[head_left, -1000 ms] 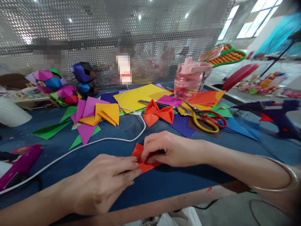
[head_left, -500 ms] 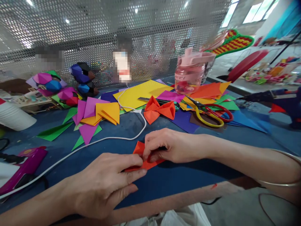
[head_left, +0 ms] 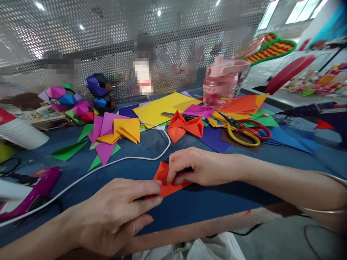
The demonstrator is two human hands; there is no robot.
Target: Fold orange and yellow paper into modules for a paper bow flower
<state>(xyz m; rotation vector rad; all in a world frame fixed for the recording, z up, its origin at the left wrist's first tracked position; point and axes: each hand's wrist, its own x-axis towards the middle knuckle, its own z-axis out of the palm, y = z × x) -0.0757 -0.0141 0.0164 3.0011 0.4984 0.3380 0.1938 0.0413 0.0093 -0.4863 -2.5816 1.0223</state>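
Near the table's front edge lies a folded orange-red paper point(head_left: 171, 188), with both my hands on it. My left hand point(head_left: 116, 207) rests its outstretched fingertips on the paper's left part, and its thumb stands apart below. My right hand point(head_left: 193, 166) has curled fingers, with thumb and forefinger pinched on the paper's upper right; the fingers hide part of its folds. Just beyond my hands stands a folded orange-red paper piece point(head_left: 177, 126) with several points. A white cable point(head_left: 132, 157) loops across the table to the left of it.
Behind lie coloured paper sheets point(head_left: 170, 104), a utility knife point(head_left: 187, 116), yellow-and-red-handled scissors point(head_left: 244, 133) and a pink bottle point(head_left: 219, 86). A glue gun point(head_left: 320, 112) is at right. Folded paper balls point(head_left: 63, 95), paper cups point(head_left: 23, 130) and a magenta device point(head_left: 47, 184) are at left.
My left fingertips have slid slightly left, away from my right fingers, and more of the orange-red paper shows between them. My right hand keeps its pinch. The view has shifted slightly.
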